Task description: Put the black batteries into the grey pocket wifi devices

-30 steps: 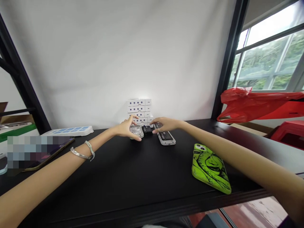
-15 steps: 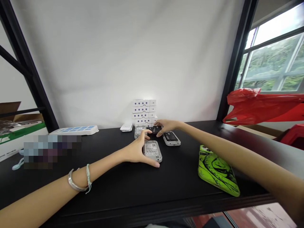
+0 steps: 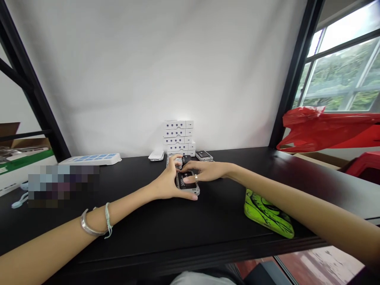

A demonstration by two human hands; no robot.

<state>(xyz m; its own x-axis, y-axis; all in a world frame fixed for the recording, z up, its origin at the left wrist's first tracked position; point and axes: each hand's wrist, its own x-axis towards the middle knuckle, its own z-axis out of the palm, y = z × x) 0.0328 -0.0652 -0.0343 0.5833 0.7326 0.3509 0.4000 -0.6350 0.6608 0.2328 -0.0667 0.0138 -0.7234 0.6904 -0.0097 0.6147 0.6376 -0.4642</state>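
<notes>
My left hand is curled around a small white device with an open back, thumb along its near edge and fingers at its far side. My right hand, wearing a ring, holds a flat black battery over the device's open back, thumb on its face. I cannot tell whether the battery is fully seated. Just behind, partly hidden by my fingers, are another black battery and a second open device. A further device with a black battery lies at the back right.
White boxes are stacked against the wall, with small white covers to their left. A green patterned phone case lies under my right forearm. A white power strip is at left; a red plastic bag hangs at right.
My right hand has come nearer and to the left with the black battery, from beside the boxes onto the open device. My left hand stays around that device; the view has shifted slightly.
</notes>
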